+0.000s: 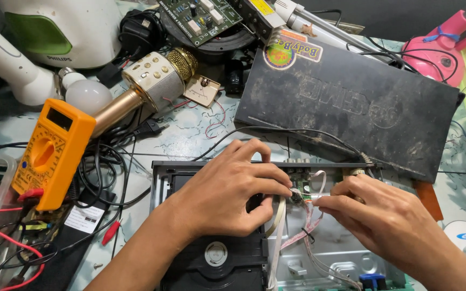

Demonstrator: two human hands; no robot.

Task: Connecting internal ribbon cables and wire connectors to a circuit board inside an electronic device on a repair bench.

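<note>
At frame centre, the left hand (233,188) braced the opened grey metal disc-player chassis (330,253), fingers curled; the right hand (389,221) pinched a thin white wire (304,194), keeping it taut.

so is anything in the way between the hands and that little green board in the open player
Nothing visible blocks them. The left hand and the right hand both have fingertips right at the small green circuit board, pinching thin wires beside it. The white ribbon cable hangs just below, not between. The dusty black cover lies behind the open player.
</note>
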